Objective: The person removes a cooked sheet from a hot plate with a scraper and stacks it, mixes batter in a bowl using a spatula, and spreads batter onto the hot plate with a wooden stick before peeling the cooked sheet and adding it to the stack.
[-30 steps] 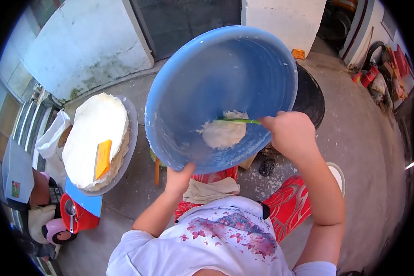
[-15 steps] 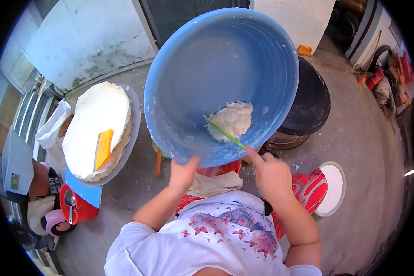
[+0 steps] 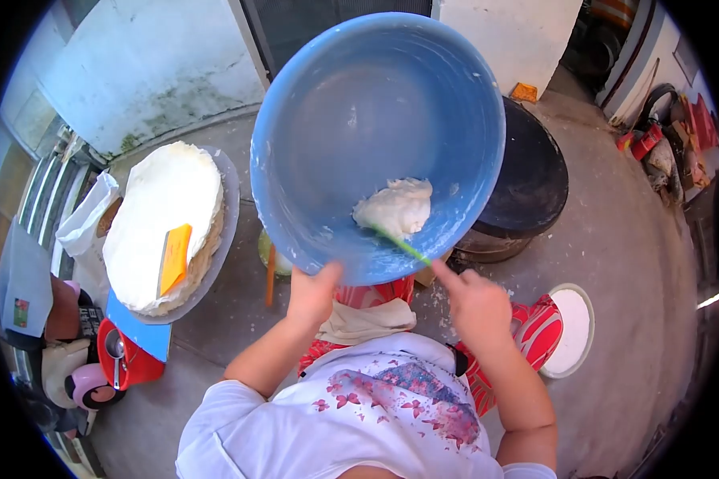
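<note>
My left hand [image 3: 313, 294] grips the near rim of a large blue basin [image 3: 351, 104], which is tilted so that its inside faces me. In my right hand [image 3: 478, 307] is a green spatula [image 3: 405, 246], its index finger stretched along the handle. The spatula's far end is pressed into a lump of white dough [image 3: 399, 206] in the lower part of the basin. Smears of dough cling to the basin's wall. The fingers of my left hand behind the rim are hidden.
At left, a stack of thin white sheets [image 3: 164, 207] lies on a round tray with an orange scraper [image 3: 174, 259] on top. A red bucket [image 3: 140, 359] stands below it. Behind the basin is a round black griddle [image 3: 531, 172]. A tub of white powder [image 3: 569, 331] sits at right.
The basin has shifted slightly left and turned a little. The dough lump looks more gathered, and the spatula's tip has moved slightly right and down.
</note>
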{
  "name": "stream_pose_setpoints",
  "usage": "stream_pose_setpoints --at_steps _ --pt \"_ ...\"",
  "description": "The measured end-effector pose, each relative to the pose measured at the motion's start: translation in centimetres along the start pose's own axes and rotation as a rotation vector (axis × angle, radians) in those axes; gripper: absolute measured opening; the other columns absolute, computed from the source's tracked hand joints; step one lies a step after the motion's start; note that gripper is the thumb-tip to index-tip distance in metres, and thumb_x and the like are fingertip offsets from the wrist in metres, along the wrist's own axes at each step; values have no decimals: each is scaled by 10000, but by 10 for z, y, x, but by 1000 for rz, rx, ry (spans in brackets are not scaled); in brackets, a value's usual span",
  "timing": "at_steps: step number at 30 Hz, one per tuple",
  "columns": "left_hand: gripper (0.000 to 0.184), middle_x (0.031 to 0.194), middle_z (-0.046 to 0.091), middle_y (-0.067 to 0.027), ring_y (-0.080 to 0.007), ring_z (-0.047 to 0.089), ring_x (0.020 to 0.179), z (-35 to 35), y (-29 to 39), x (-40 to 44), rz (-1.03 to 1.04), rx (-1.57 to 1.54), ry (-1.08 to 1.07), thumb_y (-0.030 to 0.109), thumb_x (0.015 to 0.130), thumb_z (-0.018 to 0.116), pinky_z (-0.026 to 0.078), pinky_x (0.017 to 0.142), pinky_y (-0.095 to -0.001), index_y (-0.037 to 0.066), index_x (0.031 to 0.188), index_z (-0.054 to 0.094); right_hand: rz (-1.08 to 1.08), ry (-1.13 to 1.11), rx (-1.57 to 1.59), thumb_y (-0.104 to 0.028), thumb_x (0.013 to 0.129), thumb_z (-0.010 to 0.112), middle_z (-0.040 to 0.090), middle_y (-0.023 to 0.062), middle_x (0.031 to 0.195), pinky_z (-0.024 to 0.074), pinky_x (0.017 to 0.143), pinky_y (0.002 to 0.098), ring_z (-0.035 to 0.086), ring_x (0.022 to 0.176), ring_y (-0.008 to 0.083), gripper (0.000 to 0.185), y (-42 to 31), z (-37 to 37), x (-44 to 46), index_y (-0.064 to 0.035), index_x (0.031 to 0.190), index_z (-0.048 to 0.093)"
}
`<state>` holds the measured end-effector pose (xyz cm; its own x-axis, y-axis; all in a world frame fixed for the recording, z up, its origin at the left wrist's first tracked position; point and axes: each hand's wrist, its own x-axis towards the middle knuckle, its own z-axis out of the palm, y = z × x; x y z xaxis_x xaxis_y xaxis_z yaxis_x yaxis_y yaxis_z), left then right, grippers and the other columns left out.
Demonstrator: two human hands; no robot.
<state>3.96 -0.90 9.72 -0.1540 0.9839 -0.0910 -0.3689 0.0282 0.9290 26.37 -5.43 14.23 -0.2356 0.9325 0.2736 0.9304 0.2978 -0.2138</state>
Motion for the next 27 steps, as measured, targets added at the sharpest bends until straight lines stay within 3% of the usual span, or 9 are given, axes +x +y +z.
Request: stream_pose_setpoints --at_steps 2,5,7,10,12,20,22,23,27 --pt "485 1018 534 -108 -208 563 889 1 2 9 6 -45 1 -14 689 508 472 691 -314 3 1162 399 36 18 -65 -47 710 540 517 65 649 461 508 344 550 549 235 442 11 4 7 -204 1122 578" --pt "486 1011 535 -126 -226 577 869 11 20 21 -87 -96 19 7 700 500 488 640 -324 7 1172 384 19 133 323 -29 780 525 577 48 706 451 504 305 539 530 178 380 18 6 18 -163 1131 579" --pt "481 1015 534 -134 -237 580 866 14 19 37 -93 -134 26 14 705 498 500 641 -343 4 1171 380 449 -230 1230 -24 846 474 611 63 921 437 512 266 515 560 116 407 20 -1 32 -101 1245 467" --pt "455 1044 522 -156 -279 584 884 5 5 76 -92 -180 10 16 719 490 526 693 -407 -21 1156 370 258 -204 1574 -18 869 427 551 74 1098 416 512 220 492 609 74 488 10 -12 46 -50 1337 294" --pt "418 1030 524 -164 -304 588 868 4 -5 105 -141 -234 94 15 729 487 531 680 -437 -35 1131 381 190 -274 1613 -12 871 414 480 97 1213 402 499 197 486 620 67 556 14 -9 52 -54 1371 175" --pt "319 925 507 -161 -303 593 778 -46 -114 235 -360 -318 295 1 735 494 559 600 -458 -22 1042 411 642 -111 1586 -42 851 484 566 70 897 302 379 172 416 456 54 402 38 28 44 -10 1247 423" --pt "214 903 509 -157 -312 591 756 -56 -150 254 -511 -409 361 9 744 496 552 613 -487 -17 951 449 799 -141 1488 -53 839 516 552 45 848 287 360 178 406 434 53 391 46 38 44 -20 1224 458" --pt "242 957 520 -180 -336 574 864 -59 -166 261 -575 -418 409 13 733 507 513 732 -537 -23 965 451 838 -145 1471 -64 832 536 537 26 809 277 351 180 412 430 58 381 49 43 44 -26 1207 481" --pt "247 971 522 -156 -319 564 882 -69 -220 271 -697 -538 488 34 744 510 501 769 -518 10 987 473 852 -215 1390 -54 829 540 542 31 798 311 348 200 444 431 78 388 56 60 58 -20 1210 477"
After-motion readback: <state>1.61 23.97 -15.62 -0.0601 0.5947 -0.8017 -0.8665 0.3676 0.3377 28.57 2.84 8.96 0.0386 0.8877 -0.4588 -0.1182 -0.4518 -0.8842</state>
